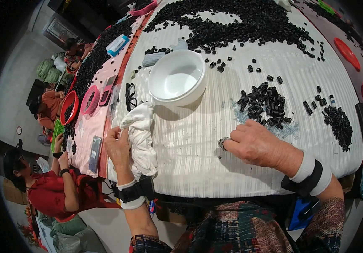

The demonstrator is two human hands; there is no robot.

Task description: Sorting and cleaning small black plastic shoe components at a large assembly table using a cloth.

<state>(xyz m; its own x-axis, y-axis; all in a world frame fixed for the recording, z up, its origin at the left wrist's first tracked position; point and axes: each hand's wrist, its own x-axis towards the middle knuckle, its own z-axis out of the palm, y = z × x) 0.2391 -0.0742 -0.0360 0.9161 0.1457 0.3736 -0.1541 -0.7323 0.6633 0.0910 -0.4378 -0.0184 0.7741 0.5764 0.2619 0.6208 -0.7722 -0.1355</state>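
Observation:
My right hand (253, 144) is closed, and a clump of small grey metallic-looking pieces (223, 143) pokes out at its fingertips; their exact kind is too small to tell. Just beyond it lies a heap of short black cylindrical parts (265, 103), with tiny grey-blue bits (289, 130) scattered under and around. My left hand (117, 147) rests at the table's left side, fingers loosely bent and apart, next to a crumpled white cloth (141, 139). Nothing shows in that hand. Behind the cloth stands a white bowl (177, 78), its inside bare.
A smaller black heap (338, 128) sits at the right, and a large spread of black parts (249, 21) covers the far end. Black glasses (131, 96) lie left of the bowl. Phones (95, 154) and baskets (90, 100) line the left table, where co-workers (53, 185) sit.

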